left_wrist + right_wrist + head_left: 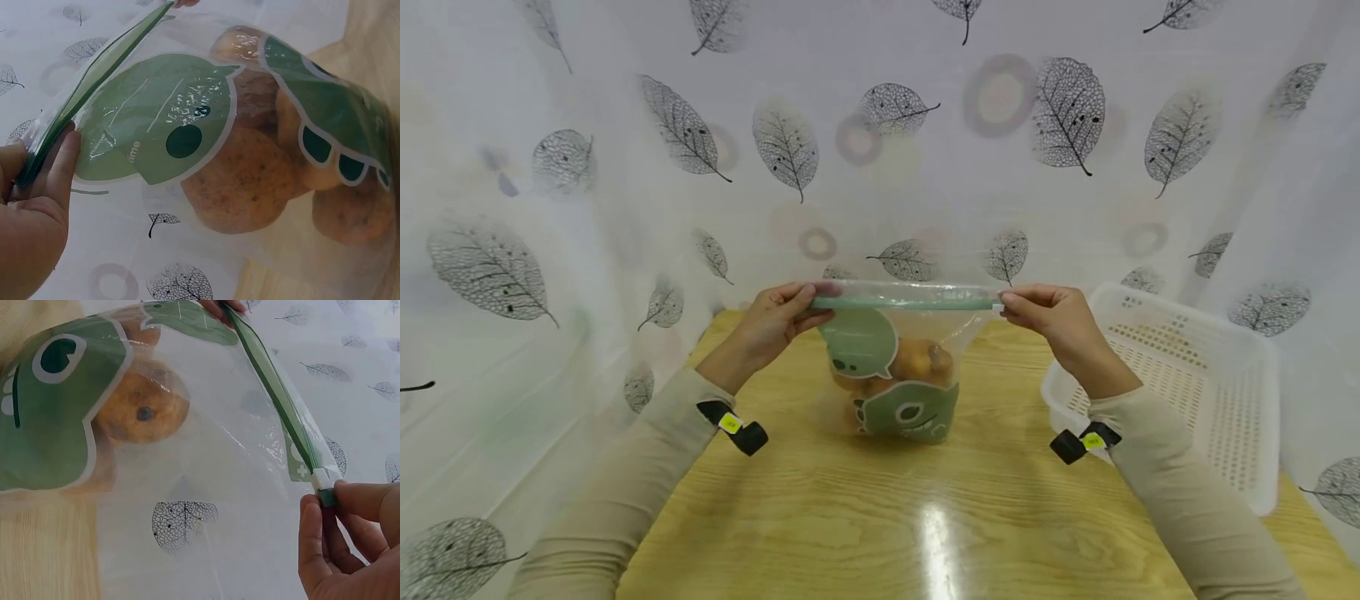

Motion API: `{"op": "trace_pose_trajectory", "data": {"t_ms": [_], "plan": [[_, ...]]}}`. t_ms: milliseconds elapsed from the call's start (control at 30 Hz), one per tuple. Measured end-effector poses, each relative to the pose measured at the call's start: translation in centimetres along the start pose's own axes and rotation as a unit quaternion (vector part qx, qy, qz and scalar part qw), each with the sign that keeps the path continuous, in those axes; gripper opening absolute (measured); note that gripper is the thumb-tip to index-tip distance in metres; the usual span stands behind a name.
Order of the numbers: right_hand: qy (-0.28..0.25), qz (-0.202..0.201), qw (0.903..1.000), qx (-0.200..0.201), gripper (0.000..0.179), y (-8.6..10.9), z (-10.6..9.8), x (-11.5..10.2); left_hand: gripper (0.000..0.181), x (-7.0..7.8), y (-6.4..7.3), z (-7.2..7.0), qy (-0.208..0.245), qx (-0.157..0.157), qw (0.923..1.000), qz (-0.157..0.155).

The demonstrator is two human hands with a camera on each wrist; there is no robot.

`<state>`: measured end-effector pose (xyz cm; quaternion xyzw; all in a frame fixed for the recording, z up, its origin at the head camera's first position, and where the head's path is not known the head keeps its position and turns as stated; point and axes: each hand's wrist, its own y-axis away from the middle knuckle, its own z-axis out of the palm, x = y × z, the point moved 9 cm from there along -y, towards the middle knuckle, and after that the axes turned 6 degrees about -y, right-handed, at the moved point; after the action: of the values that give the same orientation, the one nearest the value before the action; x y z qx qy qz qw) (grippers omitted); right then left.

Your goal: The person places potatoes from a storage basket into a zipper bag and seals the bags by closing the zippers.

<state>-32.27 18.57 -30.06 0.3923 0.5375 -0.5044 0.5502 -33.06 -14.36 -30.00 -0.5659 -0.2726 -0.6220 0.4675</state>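
Observation:
A clear zip bag [917, 325] with a green seal strip and green cartoon print stands upright on the table, its top stretched flat between both hands. Through the plastic show several round, orange-brown, dark-speckled pieces of produce [240, 181], partly hidden by the print. My left hand [778, 321] pinches the left end of the seal strip, thumb on one side and fingers on the other. At the opposite corner my right hand [1060, 329] pinches the strip's end, with fingertips right at the small white slider [321, 479].
A white perforated plastic basket [1262, 400] stands on the right side of the wood-grain table [850, 517], partly behind the right forearm. A pale curtain [865, 200] printed with leaves hangs behind the table and along both sides.

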Motion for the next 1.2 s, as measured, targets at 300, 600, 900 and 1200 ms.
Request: {"op": "trace_pose_trajectory", "data": {"t_ms": [300,600,900,1200], "plan": [[-0.006,0.007,1.0,0.0,0.01,0.0,0.2,-0.1,0.022,-0.9,1.0,-1.1,-0.006,0.064,0.9969,-0.045],[-0.007,-0.004,0.9999,-0.01,0.014,0.0,0.3,-0.1,0.033,-3.9,3.1,1.7,0.038,0.035,0.9926,-0.11],[-0.012,0.013,0.9998,0.004,0.01,0.1,0.3,0.2,0.04,-7.8,1.7,7.8,0.045,0.024,0.9871,-0.152],[0.0,0.039,0.9992,0.005,0.006,0.4,0.5,0.1,0.035,-8.6,-1.6,13.5,0.051,0.047,0.9888,-0.132]]}}
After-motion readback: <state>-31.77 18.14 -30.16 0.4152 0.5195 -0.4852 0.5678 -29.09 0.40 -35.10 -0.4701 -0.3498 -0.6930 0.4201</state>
